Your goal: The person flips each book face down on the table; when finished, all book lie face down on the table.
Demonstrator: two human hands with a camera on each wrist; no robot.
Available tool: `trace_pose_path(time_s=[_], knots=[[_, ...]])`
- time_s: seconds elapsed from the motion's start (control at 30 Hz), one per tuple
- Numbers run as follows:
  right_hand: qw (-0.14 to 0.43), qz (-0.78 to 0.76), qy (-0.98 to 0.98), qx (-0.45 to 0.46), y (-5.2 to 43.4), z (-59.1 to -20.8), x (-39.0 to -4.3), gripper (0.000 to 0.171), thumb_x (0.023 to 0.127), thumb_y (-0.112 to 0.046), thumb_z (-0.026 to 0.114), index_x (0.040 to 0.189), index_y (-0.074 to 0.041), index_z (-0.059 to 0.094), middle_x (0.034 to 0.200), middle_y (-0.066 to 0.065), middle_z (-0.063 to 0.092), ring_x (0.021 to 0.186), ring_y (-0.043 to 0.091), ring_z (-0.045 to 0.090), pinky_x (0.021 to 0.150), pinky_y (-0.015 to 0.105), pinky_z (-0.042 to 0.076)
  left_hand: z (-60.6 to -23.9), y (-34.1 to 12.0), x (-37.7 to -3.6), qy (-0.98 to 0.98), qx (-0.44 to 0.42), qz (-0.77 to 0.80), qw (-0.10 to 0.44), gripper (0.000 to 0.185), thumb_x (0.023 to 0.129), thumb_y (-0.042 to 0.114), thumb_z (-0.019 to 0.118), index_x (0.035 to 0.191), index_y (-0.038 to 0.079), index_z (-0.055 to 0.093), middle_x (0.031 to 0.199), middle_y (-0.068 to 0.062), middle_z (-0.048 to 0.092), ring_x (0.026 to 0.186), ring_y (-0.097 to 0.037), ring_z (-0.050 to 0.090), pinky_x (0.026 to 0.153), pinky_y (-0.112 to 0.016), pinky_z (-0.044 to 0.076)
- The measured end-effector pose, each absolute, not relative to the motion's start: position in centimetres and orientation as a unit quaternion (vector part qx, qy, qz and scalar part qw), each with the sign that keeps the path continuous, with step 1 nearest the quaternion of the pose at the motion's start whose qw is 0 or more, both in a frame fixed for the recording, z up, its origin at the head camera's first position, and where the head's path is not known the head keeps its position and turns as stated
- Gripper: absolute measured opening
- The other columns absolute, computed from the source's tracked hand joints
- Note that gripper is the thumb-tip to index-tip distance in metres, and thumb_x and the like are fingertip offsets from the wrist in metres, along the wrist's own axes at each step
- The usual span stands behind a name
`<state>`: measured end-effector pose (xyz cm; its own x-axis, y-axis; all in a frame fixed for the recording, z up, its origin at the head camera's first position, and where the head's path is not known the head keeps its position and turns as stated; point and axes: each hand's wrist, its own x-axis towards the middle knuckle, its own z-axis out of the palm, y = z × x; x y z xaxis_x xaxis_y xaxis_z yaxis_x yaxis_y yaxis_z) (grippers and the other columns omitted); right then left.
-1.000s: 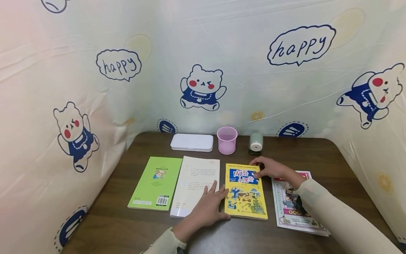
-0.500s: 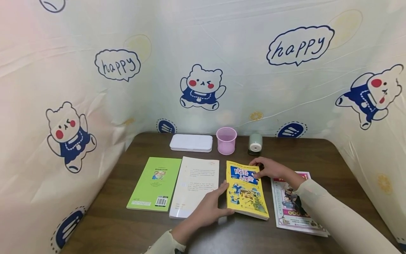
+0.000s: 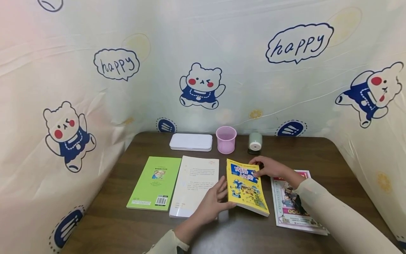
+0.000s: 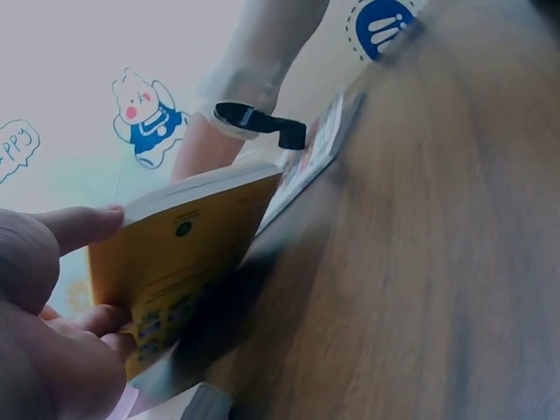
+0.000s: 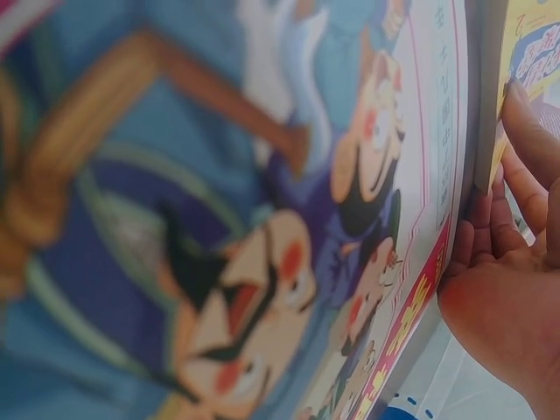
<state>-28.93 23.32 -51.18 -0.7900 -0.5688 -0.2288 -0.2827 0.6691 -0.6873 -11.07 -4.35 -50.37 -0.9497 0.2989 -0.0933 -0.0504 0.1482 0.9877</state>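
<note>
A yellow paperback book [image 3: 245,188] is tilted in the head view, its left side and near end raised. My left hand [image 3: 210,203] grips its near left corner. In the left wrist view the left thumb [image 4: 87,226] lies at the page edge, the other fingers against the yellow back cover [image 4: 188,241]. My right hand [image 3: 271,167] pinches the book's upper right edge, thumb on the front cover. The right wrist view shows the right hand [image 5: 512,284] at that edge, beside the pink-bordered picture book [image 5: 289,219] lying under the right forearm.
A green book [image 3: 155,183] and a white book [image 3: 198,180] lie to the left on the brown table [image 3: 111,225]. Along the back stand a white flat case [image 3: 191,141], a pink cup [image 3: 226,141] and a small green pencil sharpener [image 3: 255,142]. Printed cloth [image 3: 253,70] surrounds the table.
The yellow book has gone from lying flat to tilted, its left side and near end lifted. My left hand has closed on its near left corner; the right hand has barely moved.
</note>
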Motion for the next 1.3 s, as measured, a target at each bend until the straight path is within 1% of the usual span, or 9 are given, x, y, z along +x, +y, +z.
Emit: trace_pose_path(time_s=[0.07,0.17,0.3,0.5,0.57,0.87,1.1,1.2,1.3], knots=[[0.216,-0.329,0.886,-0.243,23.2,-51.1,-29.1,0.045,0.089,-0.026,0.083,0.128,-0.013,0.065,0.116,0.006,0.062,0.106,0.026,0.054,0.099,0.049,0.049,-50.3,-4.3,-11.1,0.729,0.08,0.667,0.132,0.101,0.089,0.026,0.084,0.164,0.004,0.02,0.167,-0.012,0.028,0.149,-0.024,0.039,0.119,-0.044,0.033],[0.219,-0.331,0.886,-0.239,23.1,-51.2,-29.1,0.046,0.088,-0.028,0.084,0.128,-0.013,0.065,0.114,0.006,0.062,0.105,0.026,0.054,0.097,0.047,0.05,-50.4,-4.0,-10.9,0.699,0.088,0.697,0.131,0.097,0.09,0.024,0.083,0.164,0.008,0.022,0.167,-0.009,0.03,0.15,-0.024,0.038,0.117,-0.041,0.037],[0.221,-0.336,0.886,-0.232,23.1,-51.3,-29.0,0.048,0.087,-0.028,0.085,0.127,-0.012,0.065,0.112,0.006,0.062,0.103,0.025,0.055,0.095,0.044,0.05,-50.8,-3.5,-10.7,0.667,0.108,0.727,0.123,0.097,0.091,0.018,0.081,0.166,0.016,0.02,0.168,-0.006,0.032,0.146,-0.024,0.044,0.112,-0.036,0.045],[0.212,-0.349,0.88,-0.242,23.3,-51.3,-28.8,0.047,0.087,-0.026,0.084,0.127,-0.011,0.065,0.111,0.006,0.063,0.102,0.025,0.055,0.094,0.045,0.051,-51.2,-2.8,-10.5,0.651,0.118,0.743,0.104,0.094,0.093,0.013,0.078,0.166,0.018,0.019,0.168,-0.008,0.03,0.139,-0.026,0.054,0.105,-0.031,0.051],[0.211,-0.352,0.881,-0.237,23.4,-51.3,-28.8,0.046,0.087,-0.026,0.084,0.126,-0.012,0.065,0.111,0.005,0.063,0.102,0.025,0.055,0.095,0.044,0.051,-51.2,-2.7,-10.5,0.65,0.119,0.743,0.106,0.095,0.093,0.013,0.079,0.166,0.018,0.019,0.169,-0.008,0.029,0.138,-0.025,0.055,0.104,-0.03,0.052],[0.21,-0.358,0.879,-0.236,23.2,-51.2,-29.0,0.048,0.088,-0.025,0.084,0.128,-0.01,0.065,0.112,0.006,0.066,0.103,0.026,0.056,0.095,0.043,0.051,-51.0,-2.4,-10.6,0.643,0.133,0.747,0.106,0.096,0.092,0.012,0.079,0.166,0.018,0.017,0.17,-0.009,0.025,0.137,-0.026,0.055,0.103,-0.031,0.052],[0.203,-0.369,0.877,-0.232,23.1,-51.2,-29.0,0.051,0.087,-0.024,0.085,0.131,-0.011,0.063,0.111,0.005,0.066,0.102,0.024,0.058,0.098,0.045,0.053,-50.7,-2.4,-10.5,0.653,0.139,0.737,0.104,0.095,0.093,0.013,0.079,0.166,0.023,0.019,0.17,-0.007,0.026,0.143,-0.027,0.049,0.105,-0.032,0.051],[0.204,-0.379,0.871,-0.235,23.1,-51.3,-28.7,0.053,0.087,-0.025,0.085,0.133,-0.011,0.062,0.112,0.005,0.066,0.102,0.024,0.058,0.098,0.045,0.053,-50.7,-2.4,-10.3,0.653,0.143,0.736,0.106,0.095,0.092,0.013,0.079,0.166,0.024,0.019,0.17,-0.006,0.026,0.145,-0.027,0.046,0.106,-0.032,0.05],[0.196,-0.385,0.869,-0.241,23.1,-51.3,-28.5,0.051,0.088,-0.025,0.084,0.132,-0.011,0.062,0.112,0.006,0.067,0.101,0.025,0.059,0.097,0.045,0.053,-50.7,-2.4,-10.2,0.65,0.152,0.737,0.104,0.094,0.093,0.013,0.078,0.166,0.024,0.019,0.17,-0.005,0.025,0.146,-0.027,0.045,0.107,-0.032,0.049]])
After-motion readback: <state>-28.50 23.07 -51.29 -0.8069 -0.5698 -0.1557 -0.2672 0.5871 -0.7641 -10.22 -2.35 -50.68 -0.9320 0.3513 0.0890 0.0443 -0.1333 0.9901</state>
